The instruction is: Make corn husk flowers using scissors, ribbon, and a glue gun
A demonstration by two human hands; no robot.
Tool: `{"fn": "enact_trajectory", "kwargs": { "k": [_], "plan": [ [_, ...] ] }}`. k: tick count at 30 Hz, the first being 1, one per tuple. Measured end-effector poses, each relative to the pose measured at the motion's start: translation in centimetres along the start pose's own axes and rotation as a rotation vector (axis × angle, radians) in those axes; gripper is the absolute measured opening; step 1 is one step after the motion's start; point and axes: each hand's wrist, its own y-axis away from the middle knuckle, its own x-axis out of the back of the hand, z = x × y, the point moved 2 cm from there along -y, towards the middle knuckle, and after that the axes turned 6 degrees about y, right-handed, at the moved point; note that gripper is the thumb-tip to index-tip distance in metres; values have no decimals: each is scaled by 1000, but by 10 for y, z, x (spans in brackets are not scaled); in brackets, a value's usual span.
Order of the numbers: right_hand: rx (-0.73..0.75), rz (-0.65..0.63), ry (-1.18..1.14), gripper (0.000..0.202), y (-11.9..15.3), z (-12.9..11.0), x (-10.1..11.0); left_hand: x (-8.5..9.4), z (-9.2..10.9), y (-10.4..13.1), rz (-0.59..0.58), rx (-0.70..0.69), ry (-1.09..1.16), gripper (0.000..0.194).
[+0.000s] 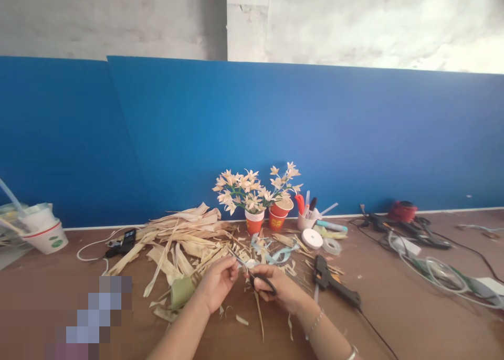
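Note:
Black-handled scissors (264, 282) are in my right hand (277, 286), its fingers wrapped round the handles, with the blades pointing up and to the left. My left hand (218, 284) is beside the blades, thumb and fingers pinched together on something too small to make out. A small pale piece (250, 264) shows between the two hands. Dry tan husks (189, 239) are piled behind and to the left of my left hand. Pale-blue strips (275, 252) lie just behind my right hand.
Behind the hands, red cups (254, 224) hold pale flowers (242, 187). A black glue gun (334, 284) with a trailing cord lies right of my right hand. White tape roll (312, 239), pen cup (306, 222) and coiled cables (441, 276) are further right; a white cup (47, 238) stands far left.

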Motion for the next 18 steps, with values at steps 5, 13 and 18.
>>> {"fn": "enact_trajectory", "kwargs": {
  "k": [5, 13, 18],
  "plan": [
    [4, -2, 15, 43, -1, -1, 2, 2, -2, -2, -31, 77, 42, 21],
    [-26, -3, 59, 39, -2, 5, 2, 4, -1, -2, 12, 153, 82, 20],
    [-13, 24, 81, 38, 0, -2, 1, 3, -1, -3, 24, 177, 79, 20]
  ]
}}
